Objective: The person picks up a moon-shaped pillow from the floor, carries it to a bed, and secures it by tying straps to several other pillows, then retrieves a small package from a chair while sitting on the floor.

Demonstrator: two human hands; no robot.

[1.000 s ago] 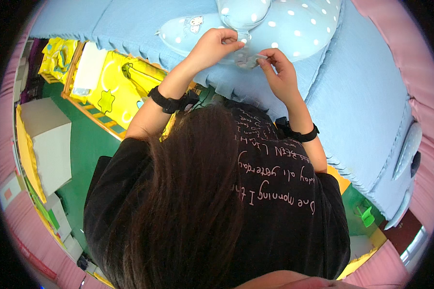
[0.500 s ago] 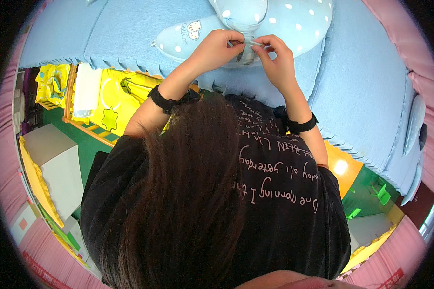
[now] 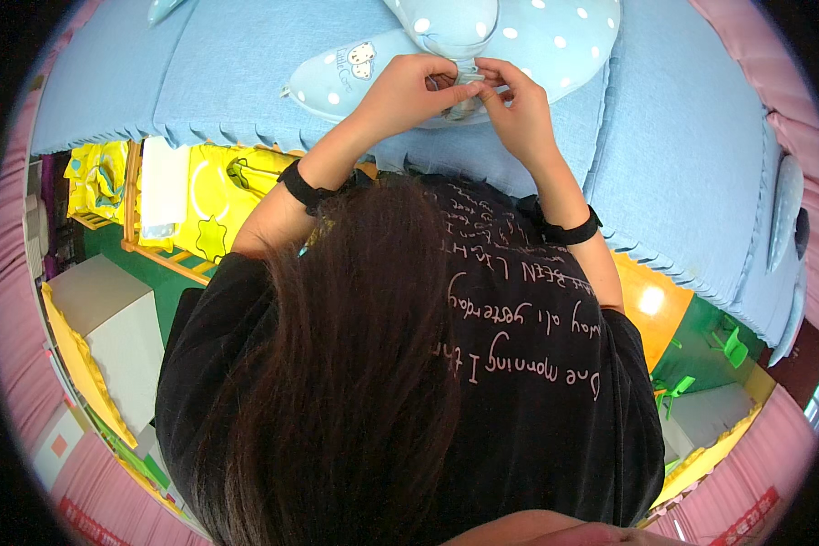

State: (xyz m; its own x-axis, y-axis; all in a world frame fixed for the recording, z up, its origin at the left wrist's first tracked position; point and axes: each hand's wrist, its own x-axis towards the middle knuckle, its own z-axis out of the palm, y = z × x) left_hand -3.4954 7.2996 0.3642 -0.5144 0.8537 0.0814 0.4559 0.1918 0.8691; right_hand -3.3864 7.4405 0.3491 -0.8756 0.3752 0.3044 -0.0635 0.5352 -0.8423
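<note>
A light blue cushion with white dots [image 3: 555, 45] lies on the blue cloth at the top of the view. Its lobes meet at a narrow, gathered middle, where a pale strap [image 3: 467, 67] shows. My left hand [image 3: 414, 94] is at the left of this strap, fingers curled and thumb stretched across. From the right, my right hand [image 3: 519, 107] pinches at the same spot, its fingertips touching my left thumb. A greyish, see-through-looking piece [image 3: 464, 111] hangs just below the fingers. The fingertips partly hide what they grip, which appears to be the strap.
Blue cloth with a frilled edge [image 3: 682, 136] covers the surface under the cushion. At left below stands a wooden cot with yellow bedding [image 3: 211, 205]. Green chairs [image 3: 728, 346] are at the lower right, beside an orange tabletop [image 3: 651, 305]. Pink curtains [image 3: 746, 55] hang around.
My left thumb has stretched right to meet my right fingertips at the strap. The pale strip seen between my right fingers is now mostly covered. The view has shifted slightly.
</note>
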